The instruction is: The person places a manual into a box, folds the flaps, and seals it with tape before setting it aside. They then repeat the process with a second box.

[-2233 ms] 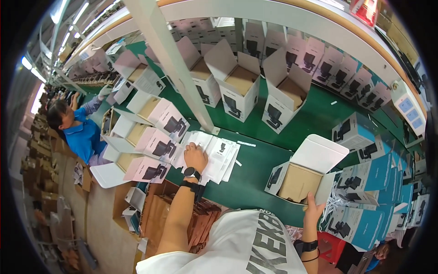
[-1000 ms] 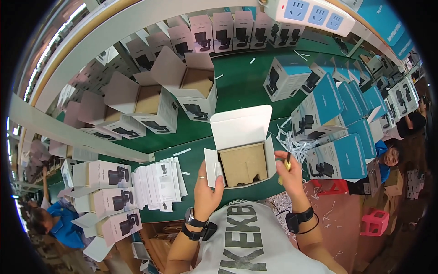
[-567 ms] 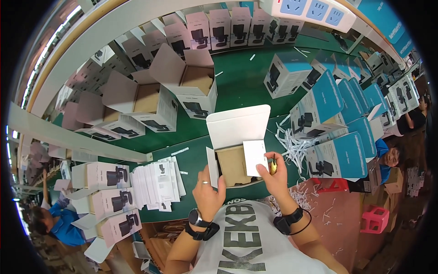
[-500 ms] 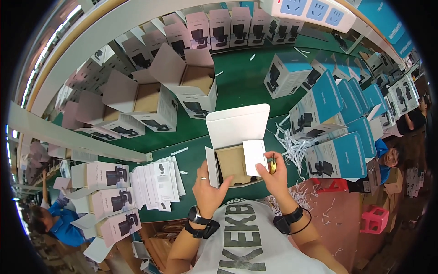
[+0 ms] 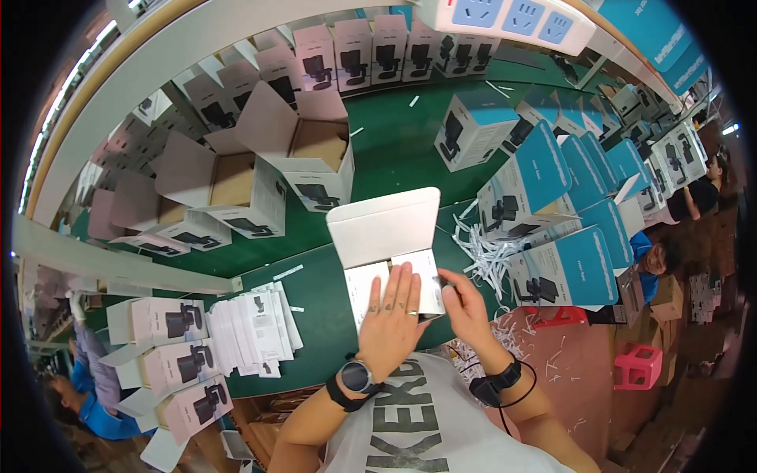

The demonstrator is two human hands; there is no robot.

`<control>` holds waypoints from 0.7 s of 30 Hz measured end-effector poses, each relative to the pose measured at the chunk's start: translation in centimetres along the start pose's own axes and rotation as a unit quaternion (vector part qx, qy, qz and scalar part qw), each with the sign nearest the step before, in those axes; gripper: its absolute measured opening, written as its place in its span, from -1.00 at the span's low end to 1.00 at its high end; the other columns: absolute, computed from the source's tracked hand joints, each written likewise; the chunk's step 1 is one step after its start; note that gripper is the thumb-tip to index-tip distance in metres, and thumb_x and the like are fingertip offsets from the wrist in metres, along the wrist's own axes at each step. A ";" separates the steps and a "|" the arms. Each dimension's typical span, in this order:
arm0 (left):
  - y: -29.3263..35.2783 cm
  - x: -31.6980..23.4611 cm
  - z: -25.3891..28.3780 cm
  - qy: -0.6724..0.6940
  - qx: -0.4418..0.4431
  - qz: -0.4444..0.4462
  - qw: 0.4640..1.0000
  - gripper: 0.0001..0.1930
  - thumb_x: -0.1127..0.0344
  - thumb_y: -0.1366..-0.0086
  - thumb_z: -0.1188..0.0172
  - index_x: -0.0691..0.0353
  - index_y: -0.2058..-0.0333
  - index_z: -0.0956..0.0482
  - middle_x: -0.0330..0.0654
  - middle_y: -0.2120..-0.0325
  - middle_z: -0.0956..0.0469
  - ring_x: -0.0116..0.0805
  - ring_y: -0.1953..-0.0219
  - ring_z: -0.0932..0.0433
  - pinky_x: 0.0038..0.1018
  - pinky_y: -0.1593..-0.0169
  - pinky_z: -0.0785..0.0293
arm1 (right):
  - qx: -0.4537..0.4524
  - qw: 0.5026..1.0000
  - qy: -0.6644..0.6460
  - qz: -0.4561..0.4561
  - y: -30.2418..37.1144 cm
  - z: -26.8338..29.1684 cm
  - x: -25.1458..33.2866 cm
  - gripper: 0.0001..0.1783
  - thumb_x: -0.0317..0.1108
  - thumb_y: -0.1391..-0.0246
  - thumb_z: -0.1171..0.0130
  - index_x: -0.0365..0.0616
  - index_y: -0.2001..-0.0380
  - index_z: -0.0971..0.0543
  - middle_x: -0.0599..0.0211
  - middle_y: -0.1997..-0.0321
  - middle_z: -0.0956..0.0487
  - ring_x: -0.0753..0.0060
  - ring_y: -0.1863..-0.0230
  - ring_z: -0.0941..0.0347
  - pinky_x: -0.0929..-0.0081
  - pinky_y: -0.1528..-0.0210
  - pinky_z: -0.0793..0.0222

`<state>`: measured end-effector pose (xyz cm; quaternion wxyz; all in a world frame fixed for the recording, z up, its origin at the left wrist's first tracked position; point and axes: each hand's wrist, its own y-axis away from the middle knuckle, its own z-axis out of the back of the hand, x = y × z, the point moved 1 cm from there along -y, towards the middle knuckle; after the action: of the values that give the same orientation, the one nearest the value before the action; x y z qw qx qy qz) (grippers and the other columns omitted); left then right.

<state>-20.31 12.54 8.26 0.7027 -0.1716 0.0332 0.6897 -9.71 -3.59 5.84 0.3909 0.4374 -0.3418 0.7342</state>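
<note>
An open carton [image 5: 384, 236] with a raised white lid stands at the front of the green bench. My left hand [image 5: 392, 319] lies flat across its top, fingers stretched out, pressing on the folded-in white side flaps [image 5: 368, 286]. Beside the carton's right side is my right hand [image 5: 471, 310], its index finger and thumb at the box edge and its other fingers curled in. The yellow-and-black tool it held earlier is hidden or out of sight. The flaps and my left hand cover the brown insert inside the carton.
White booklets [image 5: 256, 327] lie stacked to the left, by several printed boxes [image 5: 180, 359]. Open boxes [image 5: 319, 177] stand at the far left. Shredded paper [image 5: 482, 251] and blue-lidded boxes [image 5: 544, 272] are on the right. A power strip [image 5: 509, 20] hangs overhead. Co-workers are at both sides.
My left hand has gone from the carton's left side onto its top, and both side flaps are now folded in. The yellow tool no longer shows in my right hand. The whole view has shifted.
</note>
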 end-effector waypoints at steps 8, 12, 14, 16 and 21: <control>-0.1 0.0 0.1 0.009 0.000 -0.016 1.000 -0.03 -0.06 -0.22 -0.38 0.40 -0.44 -0.19 0.12 -0.50 -0.13 0.03 -0.54 -0.10 0.07 -0.54 0.06 | -0.047 0.966 0.214 0.139 -6.4 2.0 2.3 -0.85 -0.36 -0.10 -0.43 -0.15 0.29 -0.70 0.21 0.35 -0.69 0.14 0.32 -0.65 0.33 0.24 -0.55; -0.2 -0.2 0.1 0.009 -0.003 -0.014 1.000 -0.03 -0.05 -0.21 -0.38 0.40 -0.44 -0.21 0.12 -0.50 -0.14 0.03 -0.54 -0.11 0.06 -0.54 0.05 | -0.056 0.963 0.222 0.145 -5.9 1.9 2.3 -0.88 -0.35 -0.07 -0.44 -0.11 0.35 -0.70 0.25 0.39 -0.70 0.12 0.36 -0.65 0.29 0.31 -0.54; -0.2 -0.2 0.3 0.008 -0.004 -0.011 1.000 -0.03 -0.05 -0.21 -0.39 0.40 -0.43 -0.21 0.11 -0.49 -0.15 0.03 -0.54 -0.12 0.06 -0.54 0.05 | -0.057 0.966 0.214 0.134 -5.4 1.9 2.2 -0.89 -0.36 -0.06 -0.44 -0.11 0.37 -0.70 0.26 0.40 -0.70 0.14 0.37 -0.65 0.29 0.33 -0.53; -0.1 -0.2 0.5 0.016 0.004 -0.021 1.000 -0.04 -0.04 -0.20 -0.40 0.39 -0.43 -0.22 0.11 -0.49 -0.15 0.02 -0.54 -0.12 0.05 -0.54 0.04 | -0.048 0.970 0.198 0.131 -5.1 2.5 2.2 -0.87 -0.35 -0.04 -0.46 -0.10 0.37 -0.70 0.27 0.41 -0.69 0.13 0.40 -0.63 0.29 0.37 -0.50; -0.3 0.2 0.8 0.025 0.006 -0.029 0.999 -0.04 -0.01 -0.18 -0.41 0.39 -0.43 -0.23 0.11 -0.49 -0.16 0.01 -0.54 -0.12 0.04 -0.54 0.03 | 0.020 0.957 0.227 0.178 -4.6 2.6 3.8 -0.85 -0.40 0.00 -0.48 -0.16 0.35 -0.71 0.18 0.39 -0.69 0.10 0.41 -0.64 0.33 0.37 -0.51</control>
<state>-20.14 12.99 8.98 0.7222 -0.1853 0.0500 0.6646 -5.88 -2.64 11.03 0.3126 0.1989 -0.3013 0.8786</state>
